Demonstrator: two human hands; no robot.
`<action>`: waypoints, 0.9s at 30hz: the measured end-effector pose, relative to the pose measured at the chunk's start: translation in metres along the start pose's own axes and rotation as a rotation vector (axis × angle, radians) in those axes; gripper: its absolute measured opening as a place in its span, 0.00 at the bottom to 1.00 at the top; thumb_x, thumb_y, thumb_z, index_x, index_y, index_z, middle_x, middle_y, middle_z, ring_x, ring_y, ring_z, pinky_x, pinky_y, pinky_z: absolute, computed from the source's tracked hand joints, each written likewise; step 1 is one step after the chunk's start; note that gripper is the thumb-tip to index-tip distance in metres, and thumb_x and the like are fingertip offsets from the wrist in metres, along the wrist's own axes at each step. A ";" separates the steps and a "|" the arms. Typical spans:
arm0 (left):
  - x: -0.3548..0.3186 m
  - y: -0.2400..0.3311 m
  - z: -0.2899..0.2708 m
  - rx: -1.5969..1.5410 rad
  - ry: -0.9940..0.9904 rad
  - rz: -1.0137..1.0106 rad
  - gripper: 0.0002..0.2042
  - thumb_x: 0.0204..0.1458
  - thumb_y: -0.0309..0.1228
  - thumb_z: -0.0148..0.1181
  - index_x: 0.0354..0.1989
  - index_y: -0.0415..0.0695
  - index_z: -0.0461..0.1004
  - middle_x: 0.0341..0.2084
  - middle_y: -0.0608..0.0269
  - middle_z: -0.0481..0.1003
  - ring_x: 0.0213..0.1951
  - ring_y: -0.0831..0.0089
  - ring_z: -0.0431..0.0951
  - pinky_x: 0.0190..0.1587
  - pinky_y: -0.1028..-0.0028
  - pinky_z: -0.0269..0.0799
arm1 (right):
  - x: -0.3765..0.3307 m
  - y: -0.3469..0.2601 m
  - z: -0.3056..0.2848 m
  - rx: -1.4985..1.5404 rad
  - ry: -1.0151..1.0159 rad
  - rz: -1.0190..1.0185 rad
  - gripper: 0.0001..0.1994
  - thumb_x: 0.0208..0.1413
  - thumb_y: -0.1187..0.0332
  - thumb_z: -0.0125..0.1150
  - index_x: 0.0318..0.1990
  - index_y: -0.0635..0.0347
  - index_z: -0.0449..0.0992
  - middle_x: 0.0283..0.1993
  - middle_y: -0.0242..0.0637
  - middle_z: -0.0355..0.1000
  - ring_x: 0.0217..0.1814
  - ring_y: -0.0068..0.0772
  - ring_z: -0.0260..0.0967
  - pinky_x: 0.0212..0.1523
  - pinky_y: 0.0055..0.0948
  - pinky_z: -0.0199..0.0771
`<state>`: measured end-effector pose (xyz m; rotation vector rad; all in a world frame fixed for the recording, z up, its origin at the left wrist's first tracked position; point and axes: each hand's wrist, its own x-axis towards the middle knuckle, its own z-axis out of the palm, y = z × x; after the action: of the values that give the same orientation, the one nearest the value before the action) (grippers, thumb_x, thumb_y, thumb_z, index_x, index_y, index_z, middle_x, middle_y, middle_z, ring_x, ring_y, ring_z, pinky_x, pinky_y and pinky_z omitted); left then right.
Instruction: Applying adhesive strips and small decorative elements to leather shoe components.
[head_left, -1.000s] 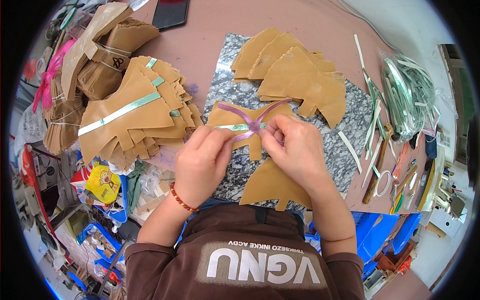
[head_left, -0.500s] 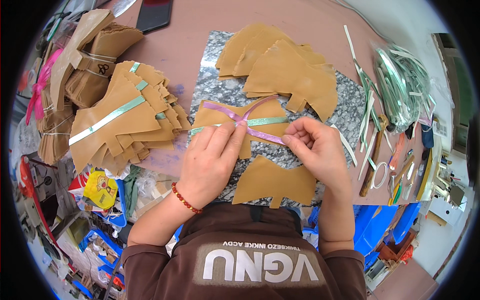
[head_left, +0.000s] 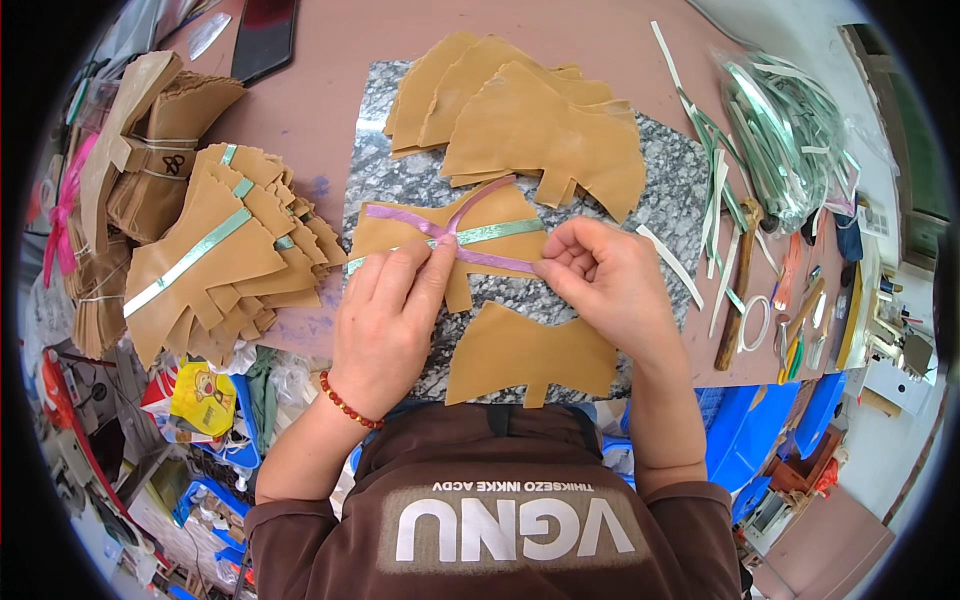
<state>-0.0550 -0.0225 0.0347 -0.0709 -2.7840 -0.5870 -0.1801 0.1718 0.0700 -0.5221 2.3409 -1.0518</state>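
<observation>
Tan piece [head_left: 490,211], on the speckled slab [head_left: 672,190] at twelve o'clock from me, shiny green strip [head_left: 500,231] across, purple strips [head_left: 497,262] fanning to ten, one and four! My left hand [head_left: 388,318], fingers outstretched, presses the crossing; my right hand [head_left: 607,283] pinches the four-o'clock end.

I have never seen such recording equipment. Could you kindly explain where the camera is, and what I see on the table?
There is no machine: these are a person's bare hands. One wide fisheye camera, worn on the head, looks down, so straight edges appear bent.

On the reddish-brown table lies a grey speckled board. A striped tan pile is at left; a bag of green and white strips is at right.

On the board, the left hand rests its fingertips on a tan piece, near where purple and green strips meet. The right hand seems to pinch the end of a purple strip.
</observation>
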 end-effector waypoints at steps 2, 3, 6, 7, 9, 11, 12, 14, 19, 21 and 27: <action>0.000 -0.002 -0.001 0.003 -0.011 0.003 0.22 0.44 0.21 0.57 0.52 0.37 0.76 0.41 0.58 0.73 0.40 0.63 0.73 0.44 0.67 0.71 | -0.001 0.003 0.000 -0.067 0.055 -0.060 0.08 0.49 0.76 0.70 0.34 0.65 0.76 0.26 0.26 0.70 0.23 0.11 0.61 0.25 0.16 0.64; -0.001 -0.004 -0.002 -0.059 0.014 0.008 0.21 0.43 0.19 0.58 0.51 0.38 0.76 0.40 0.58 0.73 0.40 0.62 0.74 0.43 0.66 0.72 | -0.001 0.006 -0.002 -0.069 0.054 -0.062 0.08 0.49 0.76 0.70 0.34 0.65 0.76 0.26 0.26 0.70 0.23 0.11 0.61 0.25 0.16 0.64; -0.005 -0.010 -0.006 -0.183 0.087 -0.012 0.19 0.43 0.16 0.61 0.47 0.39 0.77 0.39 0.56 0.74 0.39 0.60 0.76 0.42 0.65 0.73 | -0.006 0.019 -0.012 -0.101 0.234 -0.100 0.08 0.48 0.73 0.70 0.32 0.64 0.75 0.26 0.34 0.69 0.22 0.23 0.64 0.25 0.24 0.65; -0.007 -0.011 -0.008 -0.245 0.133 -0.035 0.18 0.43 0.15 0.62 0.46 0.39 0.78 0.38 0.55 0.75 0.39 0.59 0.76 0.41 0.64 0.73 | -0.010 0.025 -0.015 -0.047 0.271 -0.083 0.08 0.48 0.74 0.70 0.32 0.64 0.75 0.27 0.33 0.69 0.22 0.22 0.62 0.25 0.23 0.64; -0.011 -0.011 -0.013 -0.246 0.167 -0.077 0.16 0.44 0.14 0.64 0.43 0.39 0.79 0.35 0.56 0.76 0.37 0.60 0.77 0.39 0.66 0.73 | -0.013 0.029 -0.018 0.007 0.309 -0.064 0.07 0.49 0.75 0.69 0.32 0.64 0.75 0.27 0.32 0.68 0.22 0.20 0.61 0.25 0.22 0.63; -0.019 -0.014 -0.019 -0.227 0.215 -0.158 0.13 0.46 0.14 0.65 0.41 0.39 0.79 0.34 0.56 0.76 0.35 0.61 0.77 0.37 0.68 0.73 | -0.016 0.028 -0.020 -0.008 0.309 -0.072 0.06 0.50 0.75 0.68 0.32 0.64 0.75 0.27 0.31 0.68 0.22 0.18 0.61 0.25 0.21 0.63; -0.023 -0.016 -0.022 -0.190 0.231 -0.168 0.12 0.46 0.15 0.65 0.41 0.39 0.80 0.34 0.56 0.77 0.34 0.63 0.77 0.36 0.69 0.73 | -0.016 0.027 -0.020 -0.004 0.305 -0.074 0.06 0.50 0.75 0.68 0.32 0.64 0.75 0.27 0.31 0.68 0.22 0.18 0.61 0.25 0.21 0.63; -0.029 -0.019 -0.028 -0.170 0.245 -0.192 0.12 0.47 0.15 0.65 0.41 0.39 0.80 0.34 0.55 0.77 0.34 0.63 0.78 0.37 0.70 0.74 | -0.016 0.023 -0.018 -0.056 0.279 -0.080 0.06 0.50 0.76 0.67 0.32 0.64 0.75 0.27 0.31 0.68 0.22 0.18 0.61 0.25 0.21 0.62; -0.043 -0.026 -0.040 -0.129 0.262 -0.273 0.13 0.49 0.14 0.61 0.43 0.38 0.79 0.35 0.53 0.78 0.36 0.60 0.79 0.39 0.69 0.75 | -0.012 0.018 -0.011 -0.063 0.240 -0.123 0.05 0.50 0.77 0.67 0.32 0.65 0.75 0.27 0.32 0.68 0.23 0.19 0.62 0.25 0.22 0.63; -0.044 -0.027 -0.041 -0.137 0.248 -0.299 0.14 0.49 0.13 0.59 0.43 0.38 0.78 0.36 0.52 0.79 0.37 0.58 0.79 0.40 0.68 0.74 | -0.013 0.016 -0.011 -0.058 0.225 -0.146 0.05 0.51 0.77 0.66 0.32 0.65 0.74 0.27 0.32 0.68 0.23 0.19 0.62 0.25 0.22 0.63; -0.045 -0.029 -0.039 -0.194 0.245 -0.315 0.16 0.49 0.12 0.56 0.46 0.38 0.77 0.37 0.53 0.79 0.37 0.57 0.79 0.41 0.65 0.74 | -0.013 0.007 -0.007 -0.160 0.197 -0.170 0.05 0.51 0.79 0.66 0.32 0.66 0.74 0.28 0.33 0.68 0.23 0.21 0.63 0.26 0.22 0.64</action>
<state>-0.0044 -0.0641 0.0442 0.3799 -2.5082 -0.8773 -0.1752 0.1872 0.0721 -0.7174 2.6072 -1.0366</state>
